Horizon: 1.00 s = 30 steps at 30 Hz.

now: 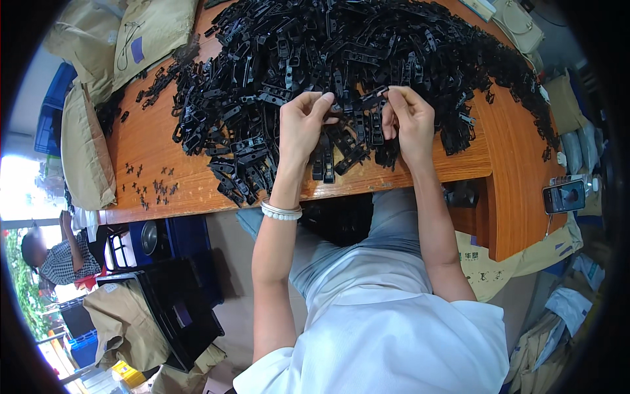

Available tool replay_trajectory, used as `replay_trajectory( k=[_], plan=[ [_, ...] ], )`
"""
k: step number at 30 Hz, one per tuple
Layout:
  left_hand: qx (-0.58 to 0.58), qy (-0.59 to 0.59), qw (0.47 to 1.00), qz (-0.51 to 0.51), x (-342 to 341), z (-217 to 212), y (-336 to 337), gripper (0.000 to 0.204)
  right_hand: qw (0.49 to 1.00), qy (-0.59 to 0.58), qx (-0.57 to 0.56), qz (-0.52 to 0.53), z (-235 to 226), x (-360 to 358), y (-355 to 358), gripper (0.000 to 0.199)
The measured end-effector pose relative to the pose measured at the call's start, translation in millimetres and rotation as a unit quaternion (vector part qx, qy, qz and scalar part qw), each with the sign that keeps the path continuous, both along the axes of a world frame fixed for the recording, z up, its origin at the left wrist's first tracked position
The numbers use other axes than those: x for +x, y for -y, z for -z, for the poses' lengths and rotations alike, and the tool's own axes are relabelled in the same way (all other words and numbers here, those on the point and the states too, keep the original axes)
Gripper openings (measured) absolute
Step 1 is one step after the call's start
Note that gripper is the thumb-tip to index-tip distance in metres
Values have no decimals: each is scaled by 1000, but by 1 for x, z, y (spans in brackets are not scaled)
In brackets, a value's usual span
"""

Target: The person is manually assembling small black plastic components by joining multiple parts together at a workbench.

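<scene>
A large heap of black plastic parts (pixel 341 59) covers the wooden table (pixel 151 151). My left hand (pixel 303 125) and my right hand (pixel 410 121) are raised over the near edge of the heap, each pinching one end of a black plastic strip (pixel 357 105) held between them. A white bead bracelet (pixel 281 211) sits on my left wrist. More black parts (pixel 341 154) lie just under my hands at the table's front edge.
Small black bits (pixel 154 187) lie scattered at the table's left. Tan sacks (pixel 85 144) stand at the left, a phone (pixel 563 196) lies at the right edge, black trays (pixel 174 308) sit on the floor, and another person (pixel 56 256) sits far left.
</scene>
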<state>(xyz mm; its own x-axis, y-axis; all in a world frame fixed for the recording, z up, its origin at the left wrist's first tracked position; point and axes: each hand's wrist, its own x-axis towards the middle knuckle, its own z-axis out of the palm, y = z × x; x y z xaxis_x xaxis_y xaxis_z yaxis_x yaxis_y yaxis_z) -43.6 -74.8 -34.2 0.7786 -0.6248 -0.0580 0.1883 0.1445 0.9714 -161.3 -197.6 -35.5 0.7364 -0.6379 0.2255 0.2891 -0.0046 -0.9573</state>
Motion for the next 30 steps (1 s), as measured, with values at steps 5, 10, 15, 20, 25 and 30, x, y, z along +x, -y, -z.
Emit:
replay_trajectory(
  k=[5, 10, 15, 20, 25, 30],
  plan=[
    [135, 378, 907, -127, -1, 6, -5, 12, 999, -9, 51, -4, 6, -11, -9, 18],
    [131, 369, 918, -64, -18, 4, -18, 17, 999, -1, 36, 14, 8, -16, -18, 17],
    [167, 429, 886, -60, -11, 14, -24, 44, 995, 14, -91, 42, 16, -21, -18, 14],
    [141, 451, 876, -98, -19, 11, -29, 35, 977, -51, -181, 98, 17, -29, -23, 14],
    [116, 362, 925, -17, -19, 10, -41, 30, 958, -42, -260, 116, 5, -33, -27, 13],
    [104, 288, 947, 93, -48, -9, -52, 31, 934, 46, -352, -43, -8, -34, -30, 14]
  ],
)
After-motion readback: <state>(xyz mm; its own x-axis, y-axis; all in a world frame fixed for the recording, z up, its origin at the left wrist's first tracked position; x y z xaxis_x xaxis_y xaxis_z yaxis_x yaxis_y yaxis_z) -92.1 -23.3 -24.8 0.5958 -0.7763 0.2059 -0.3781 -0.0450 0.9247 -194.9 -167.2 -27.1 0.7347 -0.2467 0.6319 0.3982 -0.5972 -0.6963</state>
